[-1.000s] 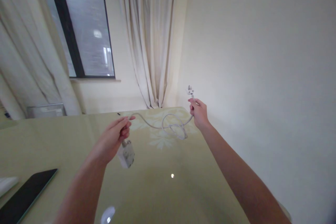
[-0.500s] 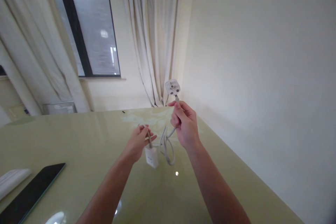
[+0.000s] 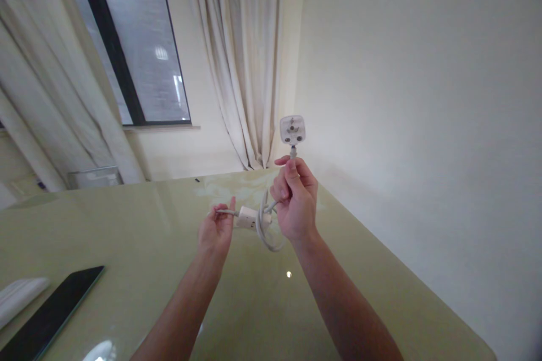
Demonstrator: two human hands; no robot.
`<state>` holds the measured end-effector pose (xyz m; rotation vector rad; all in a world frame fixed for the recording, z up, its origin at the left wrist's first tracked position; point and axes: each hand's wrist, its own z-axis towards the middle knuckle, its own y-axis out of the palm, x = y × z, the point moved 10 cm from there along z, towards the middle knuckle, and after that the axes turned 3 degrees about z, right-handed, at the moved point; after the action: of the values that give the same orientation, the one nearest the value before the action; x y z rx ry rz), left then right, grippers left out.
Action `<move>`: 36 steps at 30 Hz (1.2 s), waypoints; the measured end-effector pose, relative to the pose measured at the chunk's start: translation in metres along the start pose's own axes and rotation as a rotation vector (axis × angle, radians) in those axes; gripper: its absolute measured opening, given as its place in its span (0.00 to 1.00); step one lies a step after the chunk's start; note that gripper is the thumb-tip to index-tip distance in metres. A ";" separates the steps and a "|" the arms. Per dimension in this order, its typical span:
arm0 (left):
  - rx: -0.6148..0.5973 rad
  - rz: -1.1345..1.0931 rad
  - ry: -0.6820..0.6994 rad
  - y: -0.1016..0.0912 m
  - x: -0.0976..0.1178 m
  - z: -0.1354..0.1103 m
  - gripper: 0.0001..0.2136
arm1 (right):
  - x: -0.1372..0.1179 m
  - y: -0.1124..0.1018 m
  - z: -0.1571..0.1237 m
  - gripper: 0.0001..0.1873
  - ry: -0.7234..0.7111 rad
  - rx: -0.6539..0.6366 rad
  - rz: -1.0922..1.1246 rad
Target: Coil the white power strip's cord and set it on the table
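My right hand [image 3: 294, 200] is closed on a white power cord [image 3: 266, 231] just below its three-pin plug [image 3: 292, 129], which stands up above my fingers. My left hand [image 3: 217, 228] pinches the same cord close to a small white adapter block [image 3: 249, 217]. That block lies level between my two hands. A loop of cord hangs down between them over the glossy yellow-green table [image 3: 262, 316].
A black flat panel [image 3: 51, 310] and a white object [image 3: 19, 296] lie at the table's left edge. Cream curtains [image 3: 241, 62] and a dark-framed window [image 3: 127, 51] stand behind the table. A plain wall [image 3: 423, 124] runs along the right.
My hands have come close together from wide apart. The plug has risen and turned its pins toward me, and the adapter block swung from hanging down to lying level.
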<state>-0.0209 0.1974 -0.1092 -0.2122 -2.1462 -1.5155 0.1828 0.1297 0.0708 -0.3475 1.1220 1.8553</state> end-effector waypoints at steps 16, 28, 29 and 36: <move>-0.237 0.508 -0.135 0.013 -0.075 -0.050 0.21 | 0.000 -0.034 0.015 0.18 -0.116 0.152 0.002; -0.909 1.010 -0.142 0.041 -0.091 -0.084 0.49 | -0.001 -0.126 0.047 0.22 -0.289 0.453 -0.078; -0.879 1.031 -0.099 0.039 -0.094 -0.083 0.49 | 0.002 -0.125 0.047 0.23 -0.283 0.456 -0.080; -0.860 1.079 0.003 0.046 -0.077 -0.078 0.44 | 0.007 -0.108 0.046 0.23 -0.233 0.355 -0.059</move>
<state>0.0883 0.1548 -0.0880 -1.3686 -0.8645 -1.5338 0.2761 0.1898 0.0310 0.0380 1.2345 1.5606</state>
